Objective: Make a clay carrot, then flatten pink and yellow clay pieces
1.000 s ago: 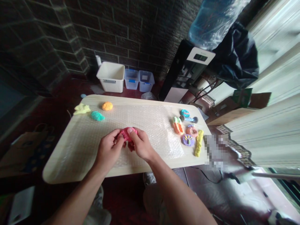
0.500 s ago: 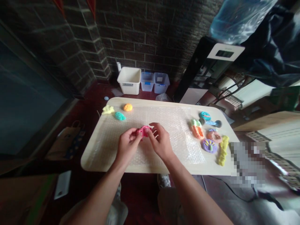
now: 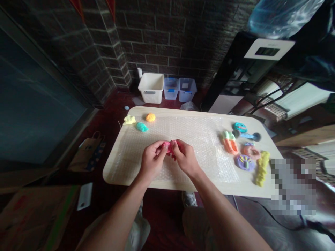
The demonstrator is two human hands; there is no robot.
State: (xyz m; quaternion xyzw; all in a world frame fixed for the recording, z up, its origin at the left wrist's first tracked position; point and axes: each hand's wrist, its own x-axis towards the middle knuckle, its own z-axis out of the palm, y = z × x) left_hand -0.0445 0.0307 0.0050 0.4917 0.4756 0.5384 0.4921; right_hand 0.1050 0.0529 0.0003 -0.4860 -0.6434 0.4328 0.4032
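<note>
Both hands pinch one lump of pinkish-red modelling clay [image 3: 167, 145] above the middle of the table. My left hand [image 3: 154, 157] grips its left side, thumb on top. On the other side my right hand [image 3: 184, 156] is closed on it, thumb pressed over the clay and fingers curled beneath. Much of the lump is hidden by the fingers. Farther back on the left lie a pale yellow clay piece [image 3: 129, 120], a green clay lump [image 3: 142, 127] and an orange clay lump [image 3: 150, 117].
Bubble wrap [image 3: 193, 136] covers much of the wooden table [image 3: 115, 176]. At the right lie several shaped clay pieces, among them a purple disc [image 3: 244, 162], a yellow strip [image 3: 262, 169] and a blue-grey dumbbell shape [image 3: 246, 135]. Bins [image 3: 151, 92] and a water dispenser [image 3: 230, 73] stand behind.
The camera view has swung left, so the table sits farther right. My right fingers, lifted partly away half a second ago, have closed back round the pinkish-red clay.
</note>
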